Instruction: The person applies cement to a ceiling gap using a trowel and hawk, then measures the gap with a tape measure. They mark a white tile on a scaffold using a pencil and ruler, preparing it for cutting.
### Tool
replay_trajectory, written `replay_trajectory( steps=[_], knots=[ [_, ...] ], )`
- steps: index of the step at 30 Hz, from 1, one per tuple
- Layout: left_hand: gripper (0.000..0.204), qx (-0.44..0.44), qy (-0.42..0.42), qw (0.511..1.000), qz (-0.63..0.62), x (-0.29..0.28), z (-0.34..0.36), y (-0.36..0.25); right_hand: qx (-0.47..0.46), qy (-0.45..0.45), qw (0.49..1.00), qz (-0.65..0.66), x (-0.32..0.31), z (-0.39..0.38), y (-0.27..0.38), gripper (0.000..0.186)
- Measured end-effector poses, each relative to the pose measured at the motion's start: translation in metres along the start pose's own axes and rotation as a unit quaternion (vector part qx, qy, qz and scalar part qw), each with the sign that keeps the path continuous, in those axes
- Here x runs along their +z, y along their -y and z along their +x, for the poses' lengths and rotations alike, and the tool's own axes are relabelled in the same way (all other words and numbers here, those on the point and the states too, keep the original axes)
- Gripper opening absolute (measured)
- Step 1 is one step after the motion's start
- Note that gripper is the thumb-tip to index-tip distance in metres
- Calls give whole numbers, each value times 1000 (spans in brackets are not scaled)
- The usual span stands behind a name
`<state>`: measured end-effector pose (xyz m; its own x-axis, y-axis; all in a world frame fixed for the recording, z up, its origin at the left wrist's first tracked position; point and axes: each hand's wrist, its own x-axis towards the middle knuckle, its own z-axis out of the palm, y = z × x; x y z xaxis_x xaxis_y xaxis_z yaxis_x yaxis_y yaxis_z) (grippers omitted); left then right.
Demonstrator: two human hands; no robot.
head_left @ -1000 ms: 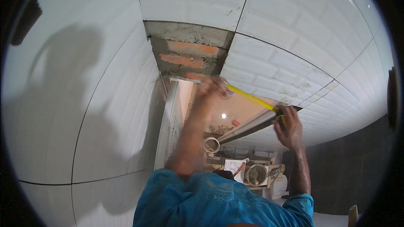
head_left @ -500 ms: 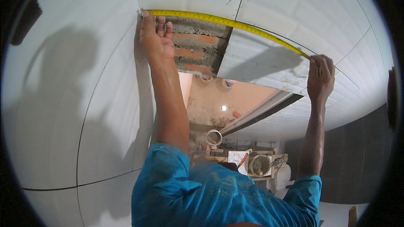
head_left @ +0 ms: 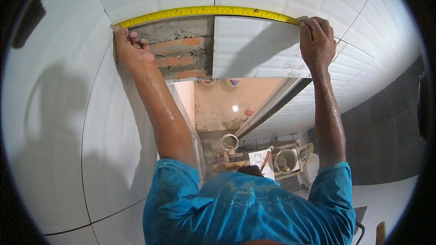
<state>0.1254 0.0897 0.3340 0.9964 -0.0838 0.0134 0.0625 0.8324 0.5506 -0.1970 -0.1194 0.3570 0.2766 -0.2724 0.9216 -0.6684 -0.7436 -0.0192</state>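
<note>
A yellow tape measure (head_left: pixel 203 11) is stretched across a white tiled wall, bowing slightly upward. Its left end meets the wall corner, where my left hand (head_left: pixel 132 53) pins it with the thumb, the other fingers loosely curled. At the far end, my right hand (head_left: pixel 316 45) grips the tape, its fingers bent around it; the tape case cannot be made out. Below the blade's left half lies an untiled patch of brick and mortar (head_left: pixel 177 45). Beside that patch, a white tile (head_left: pixel 254 41) sits under the right half, with my arm's shadow across it.
An opening beneath the tiles shows a floor (head_left: pixel 213 104) far below. Lower down are a bucket (head_left: pixel 230 142), a wooden frame (head_left: pixel 236 165), a container of grey mix (head_left: pixel 286 160) and an orange-handled tool (head_left: pixel 265 161) on a white sheet. Dark tiles (head_left: pixel 377 145) cover the right side.
The view has shifted, so both hands and the tape appear farther left. The tape stays stretched between my hands, with its left end still at the corner.
</note>
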Motion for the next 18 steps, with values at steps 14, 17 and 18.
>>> replay_trajectory(
  steps=[14, 17, 18],
  knots=[
    [38, -11, -4, 1000, -9, -2, 6, 5, 37, -64, 996, -58, 15, -5, 12, 9],
    [40, -2, -5, 1000, -4, -2, 3, 2, 52, -78, 993, -77, 15, -9, 15, 10],
    [39, -5, -5, 1000, -4, -2, 2, 1, 59, -78, 992, -76, 15, -10, 16, 10]
  ],
)
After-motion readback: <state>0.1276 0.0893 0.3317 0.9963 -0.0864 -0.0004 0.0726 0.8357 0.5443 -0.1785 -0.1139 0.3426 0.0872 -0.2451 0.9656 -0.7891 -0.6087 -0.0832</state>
